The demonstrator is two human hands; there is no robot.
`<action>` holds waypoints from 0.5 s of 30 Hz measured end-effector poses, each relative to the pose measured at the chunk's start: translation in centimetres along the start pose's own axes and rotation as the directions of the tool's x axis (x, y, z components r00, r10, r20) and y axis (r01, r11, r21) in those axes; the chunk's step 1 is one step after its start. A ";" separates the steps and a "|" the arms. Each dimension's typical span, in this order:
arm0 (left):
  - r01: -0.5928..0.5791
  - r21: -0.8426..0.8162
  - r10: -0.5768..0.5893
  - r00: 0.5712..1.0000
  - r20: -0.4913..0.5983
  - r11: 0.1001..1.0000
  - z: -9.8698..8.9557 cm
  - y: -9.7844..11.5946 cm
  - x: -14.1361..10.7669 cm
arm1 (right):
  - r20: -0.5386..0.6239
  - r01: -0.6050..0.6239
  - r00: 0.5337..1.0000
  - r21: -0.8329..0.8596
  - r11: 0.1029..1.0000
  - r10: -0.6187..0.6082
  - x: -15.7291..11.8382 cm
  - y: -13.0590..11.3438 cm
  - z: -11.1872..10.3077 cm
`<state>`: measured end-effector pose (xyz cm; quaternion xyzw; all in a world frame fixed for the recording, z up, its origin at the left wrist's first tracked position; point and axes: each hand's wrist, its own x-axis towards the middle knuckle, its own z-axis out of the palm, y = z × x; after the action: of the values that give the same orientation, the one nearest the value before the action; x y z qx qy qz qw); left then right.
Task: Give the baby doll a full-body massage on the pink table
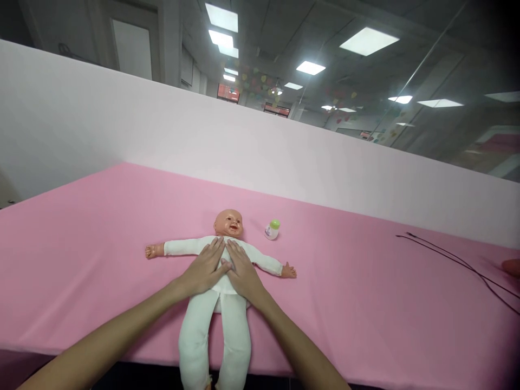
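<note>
A baby doll (235,336) in a white cloth body lies on its back, head away from me, arms spread out to both sides. My left hand (206,266) rests flat on the left part of its chest, fingers stretched toward the neck. Beside it my right hand (242,271) lies flat on the right part of the chest, the thumbs meeting near the middle. Neither hand grips anything. A small white jar with a green lid (272,230) stands right of the doll's head.
The doll is on a pink-covered table (345,303). Thin dark cables (455,257) lie at the right, near a partly visible brownish object (511,267). A white wall (260,146) rises along the table's far edge, with glass above it.
</note>
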<state>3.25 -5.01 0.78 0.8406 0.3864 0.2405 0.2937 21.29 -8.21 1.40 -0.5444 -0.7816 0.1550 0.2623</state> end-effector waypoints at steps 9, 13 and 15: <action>0.093 0.081 -0.095 0.995 0.010 0.992 -1.4 -3.7 -0.9 | -0.156 -0.190 0.971 -0.031 0.981 0.183 -1.1 3.7 -1.3; 0.109 0.059 -0.112 0.992 0.053 0.992 -2.4 -3.9 -2.5 | -0.179 -0.208 0.967 -0.129 0.970 0.184 -3.3 5.7 -1.6; 0.151 0.033 -0.153 0.984 0.093 0.988 -3.1 -3.5 -3.5 | -0.170 -0.195 0.972 -0.182 0.964 0.165 -4.2 6.3 -1.4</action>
<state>-2.54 -4.96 -0.01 0.8229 0.4381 0.1719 0.3183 28.11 -9.90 -1.77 -0.6469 -0.7177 0.0575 0.2513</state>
